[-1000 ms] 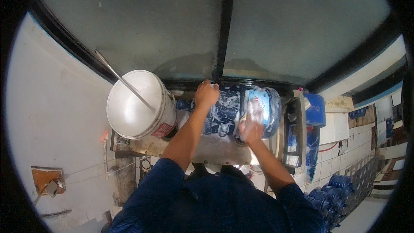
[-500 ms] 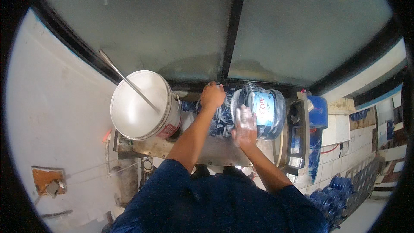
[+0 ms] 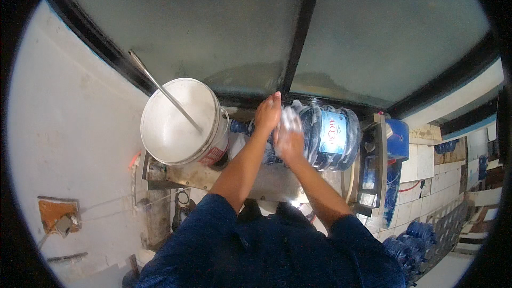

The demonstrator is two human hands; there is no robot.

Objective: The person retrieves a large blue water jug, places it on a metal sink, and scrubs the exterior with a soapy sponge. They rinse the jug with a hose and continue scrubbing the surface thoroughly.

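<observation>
Blue and foamy, a large bottle (image 3: 333,134) lay sideways beneath the left hand (image 3: 268,113) and blurred, sudsy right hand (image 3: 289,137); whether either grip was closed, I couldn't tell.

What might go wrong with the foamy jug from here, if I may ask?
The blue jug lies on its side, streaked with foam, so it could slip or roll under the left hand and foamy right hand. The white bucket stands close to its neck and might get knocked. The metal rod jutting past the bucket's rim could be bumped.
</observation>
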